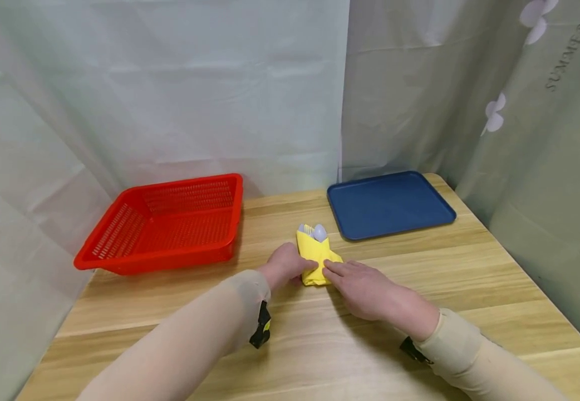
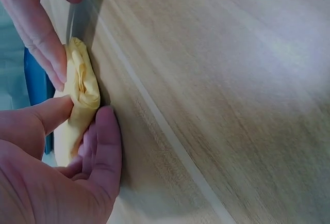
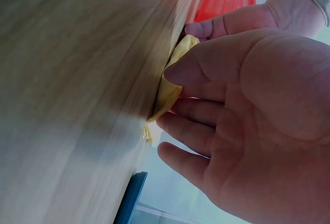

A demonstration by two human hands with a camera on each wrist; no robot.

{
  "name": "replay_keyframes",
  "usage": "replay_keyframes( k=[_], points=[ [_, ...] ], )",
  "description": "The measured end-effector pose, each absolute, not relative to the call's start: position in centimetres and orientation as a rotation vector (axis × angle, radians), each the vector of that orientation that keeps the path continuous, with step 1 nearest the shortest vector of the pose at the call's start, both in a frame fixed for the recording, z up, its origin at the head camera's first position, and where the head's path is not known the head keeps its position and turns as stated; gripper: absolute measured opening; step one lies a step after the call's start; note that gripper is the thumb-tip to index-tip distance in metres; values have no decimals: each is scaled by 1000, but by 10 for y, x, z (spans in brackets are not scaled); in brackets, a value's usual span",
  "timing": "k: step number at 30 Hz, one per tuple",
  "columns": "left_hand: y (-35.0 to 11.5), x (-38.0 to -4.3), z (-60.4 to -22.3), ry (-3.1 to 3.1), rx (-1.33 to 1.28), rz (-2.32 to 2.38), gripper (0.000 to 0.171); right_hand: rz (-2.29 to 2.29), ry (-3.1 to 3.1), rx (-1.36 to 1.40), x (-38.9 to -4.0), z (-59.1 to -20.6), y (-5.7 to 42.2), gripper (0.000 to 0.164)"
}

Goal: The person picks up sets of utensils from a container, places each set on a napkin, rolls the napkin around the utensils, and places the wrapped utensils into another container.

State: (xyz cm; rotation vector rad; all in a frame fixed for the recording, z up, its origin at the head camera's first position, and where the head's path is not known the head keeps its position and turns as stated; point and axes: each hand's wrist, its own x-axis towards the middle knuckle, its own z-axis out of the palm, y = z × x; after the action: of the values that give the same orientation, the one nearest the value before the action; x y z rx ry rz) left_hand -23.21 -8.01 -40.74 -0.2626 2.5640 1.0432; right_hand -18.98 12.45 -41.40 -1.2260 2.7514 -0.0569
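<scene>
A yellow napkin (image 1: 314, 257) is folded around cutlery on the table. Out of its far end stick a pale spoon (image 1: 320, 233) and the tines of a fork (image 1: 308, 229); their handles are hidden inside. My left hand (image 1: 287, 264) pinches the napkin's left edge, thumb on top and the fingers curled at its side and underneath, as the left wrist view shows. From the right, my right hand (image 1: 365, 289) touches the top of the napkin with fairly straight fingertips. In the right wrist view the napkin (image 3: 172, 87) is partly behind that hand.
A red plastic basket (image 1: 170, 259) with slotted walls stands at the back left. Toward the back right lies a blue tray (image 1: 392, 206). Pale curtains (image 1: 195, 100) hang behind and beside the wooden table (image 1: 470, 289).
</scene>
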Motion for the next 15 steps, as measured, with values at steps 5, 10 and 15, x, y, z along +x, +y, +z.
replay_keyframes(
  k=[5, 10, 15],
  points=[
    [-81, -234, -408, 2444, -293, 1205, 32, -59, 2749, -1225, -191, -413, 125, 56],
    [-81, -233, -406, 2374, -316, 1316, 25, -77, 2740, -1208, -192, -411, 126, 57],
    [-80, -232, -409, 2345, -335, 1376, 20, -119, 2720, -1194, -193, -411, 127, 58]
  ],
)
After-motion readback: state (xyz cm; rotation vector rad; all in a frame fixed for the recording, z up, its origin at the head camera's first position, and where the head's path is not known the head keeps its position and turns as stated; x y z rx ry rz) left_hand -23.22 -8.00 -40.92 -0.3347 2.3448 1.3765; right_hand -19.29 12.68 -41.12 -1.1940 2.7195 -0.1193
